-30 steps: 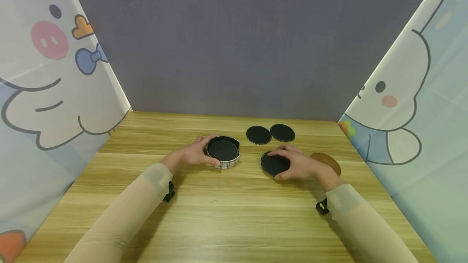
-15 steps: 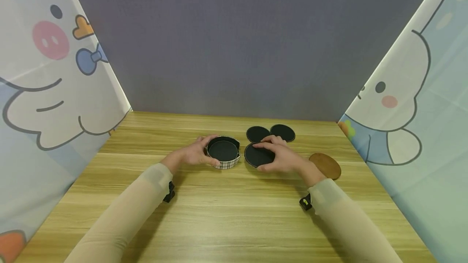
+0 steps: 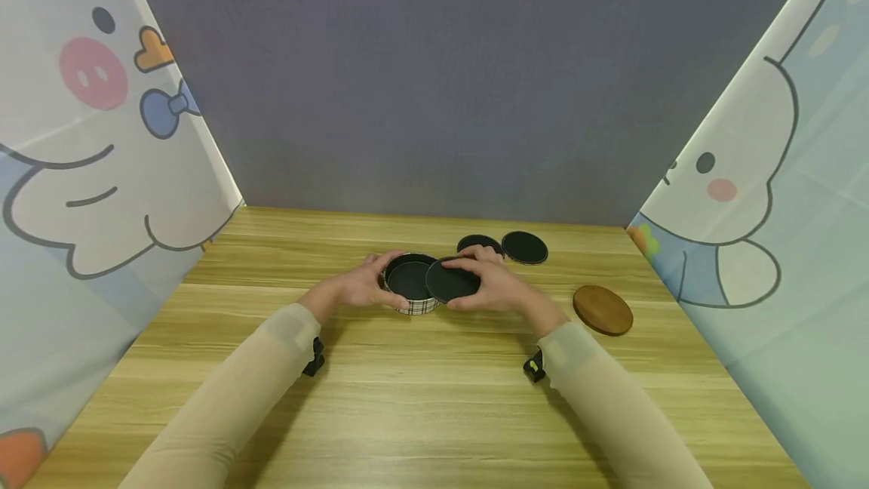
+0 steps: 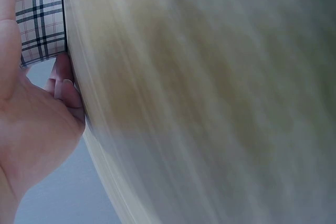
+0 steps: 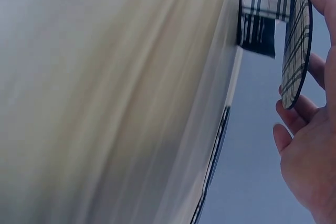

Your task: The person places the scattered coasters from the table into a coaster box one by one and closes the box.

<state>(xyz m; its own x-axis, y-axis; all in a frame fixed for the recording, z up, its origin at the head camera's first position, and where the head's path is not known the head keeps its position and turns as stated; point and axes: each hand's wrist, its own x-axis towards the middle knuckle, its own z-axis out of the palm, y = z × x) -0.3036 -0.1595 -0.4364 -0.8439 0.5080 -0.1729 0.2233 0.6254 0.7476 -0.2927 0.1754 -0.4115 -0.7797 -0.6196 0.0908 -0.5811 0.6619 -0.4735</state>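
Note:
A round coaster holder (image 3: pixel 418 307) stands on the table, plaid outside and black inside, with a gap in its wall on the right side. My left hand (image 3: pixel 361 284) grips it from the left; its plaid wall (image 4: pixel 41 17) shows between thumb and fingers in the left wrist view. With my right hand (image 3: pixel 498 285) I pinch a round coaster (image 3: pixel 451 281), black on top and plaid underneath (image 5: pixel 297 45). This coaster is raised and tilted, its left edge overlapping the holder's right rim in the head view. A dark disc inside the holder cannot be told from its floor.
Two more black coasters lie flat at the back, one (image 3: pixel 525 247) in full view and one (image 3: pixel 478 242) partly behind my right hand. A brown round wooden disc (image 3: pixel 603 310) lies on the right. A grey panel (image 3: pixel 434 96) closes off the table's back.
My right hand has carried the coaster leftward from near the wooden disc to the holder's right rim, lifting it. More of the wooden disc shows now. The left hand and holder have stayed put.

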